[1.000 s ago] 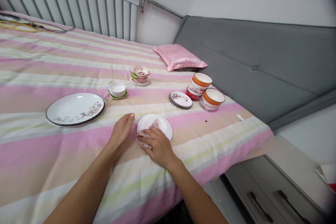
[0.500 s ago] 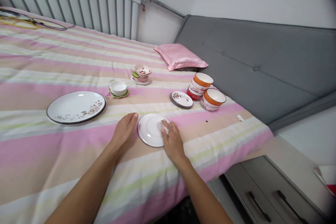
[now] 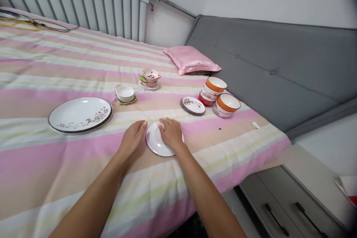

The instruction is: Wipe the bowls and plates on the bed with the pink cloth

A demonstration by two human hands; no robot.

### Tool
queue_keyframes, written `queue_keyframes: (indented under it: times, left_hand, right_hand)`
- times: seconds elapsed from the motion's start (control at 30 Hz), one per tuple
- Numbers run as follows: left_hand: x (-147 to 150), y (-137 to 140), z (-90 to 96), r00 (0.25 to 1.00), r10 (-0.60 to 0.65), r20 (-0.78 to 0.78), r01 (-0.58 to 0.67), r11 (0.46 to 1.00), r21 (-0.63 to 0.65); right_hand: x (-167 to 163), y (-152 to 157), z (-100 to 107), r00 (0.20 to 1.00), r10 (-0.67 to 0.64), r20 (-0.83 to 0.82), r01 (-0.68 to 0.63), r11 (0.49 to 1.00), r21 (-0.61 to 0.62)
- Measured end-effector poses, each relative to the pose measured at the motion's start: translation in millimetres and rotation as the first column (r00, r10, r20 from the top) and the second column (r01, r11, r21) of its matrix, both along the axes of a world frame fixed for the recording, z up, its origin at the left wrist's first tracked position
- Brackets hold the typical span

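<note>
A small white plate with a dark rim (image 3: 155, 144) lies on the striped bedspread in front of me. Over its far right part rests my right hand (image 3: 172, 134), fingers stretched out and open, hiding much of the plate; whether the palm presses on it I cannot tell. Just left of the rim, my left hand (image 3: 132, 138) is on edge on the cloth, its fingers extended and holding nothing. Beyond the plate, to the right, sits a stack of small flower-patterned plates (image 3: 193, 105).
Large oval plates (image 3: 79, 113) lie at the left. Small white dishes (image 3: 125, 93) and square pink-patterned dishes (image 3: 151, 74) are stacked farther back. Two piles of bowls, a taller one (image 3: 213, 89) and a shorter one (image 3: 227, 105), stand near the pink pillow (image 3: 192, 60) and grey headboard (image 3: 273, 70).
My right hand has slid left and away from me, from the plate's right edge to over its upper part. My left hand and the dishes have stayed about where they were.
</note>
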State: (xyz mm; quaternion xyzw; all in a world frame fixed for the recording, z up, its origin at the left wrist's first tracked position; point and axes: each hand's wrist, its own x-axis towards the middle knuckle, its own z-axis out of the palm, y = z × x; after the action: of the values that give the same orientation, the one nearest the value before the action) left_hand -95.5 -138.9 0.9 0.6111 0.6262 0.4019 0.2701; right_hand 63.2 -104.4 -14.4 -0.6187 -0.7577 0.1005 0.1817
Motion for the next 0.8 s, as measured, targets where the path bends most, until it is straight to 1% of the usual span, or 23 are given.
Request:
queue_keyframes:
  times: [0.2, 0.43, 0.6, 0.8]
  left_hand:
    - [-1.6, 3.8, -7.2, 1.0, -0.014, 0.007, 0.013, 1.0, 0.022]
    - [-2.8, 4.4, -8.1, 0.999, -0.041, 0.026, 0.04, 0.999, 0.024]
    - [-1.6, 1.6, -3.1, 0.999, -0.024, 0.021, 0.024, 1.0, 0.015]
    - [-0.3, -1.1, 1.3, 0.999, -0.025, 0.021, 0.025, 1.0, 0.017]
  right_hand:
    - [-8.2, -17.7, 1.3, 0.985, 0.174, 0.02, -0.175, 0.982, 0.077]
    - [0.6, -45.6, 6.9, 0.945, 0.324, -0.041, -0.322, 0.946, 0.043]
    - [11.1, -64.3, 3.7, 0.935, 0.35, -0.053, -0.347, 0.937, 0.048]
    - [23.5, -81.8, 4.0, 0.953, 0.297, -0.055, -0.295, 0.955, 0.033]
